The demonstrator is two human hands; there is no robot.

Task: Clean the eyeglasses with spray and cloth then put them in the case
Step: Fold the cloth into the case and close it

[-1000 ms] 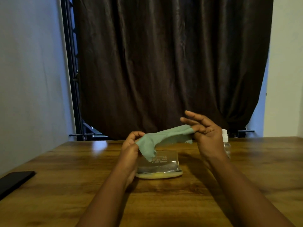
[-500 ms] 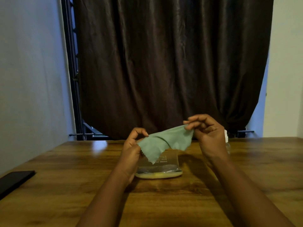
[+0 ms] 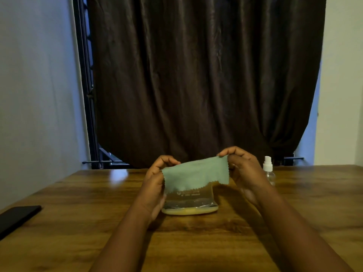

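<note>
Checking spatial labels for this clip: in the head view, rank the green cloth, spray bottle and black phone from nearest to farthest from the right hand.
1. green cloth: pinched at its corner by the right hand.
2. spray bottle: standing just right of that hand.
3. black phone: at the table's far left edge.

two bare forearms, no sleeves, left hand [image 3: 155, 185], right hand [image 3: 245, 171], no rings or watch visible

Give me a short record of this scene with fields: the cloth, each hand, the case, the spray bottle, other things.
cloth: green cloth, spread between both hands above the case
left hand: pinches the cloth's left corner
right hand: pinches its right corner
case: clear case on the table
spray bottle: upright, right of the hands
other: black flat object at left edge
</note>
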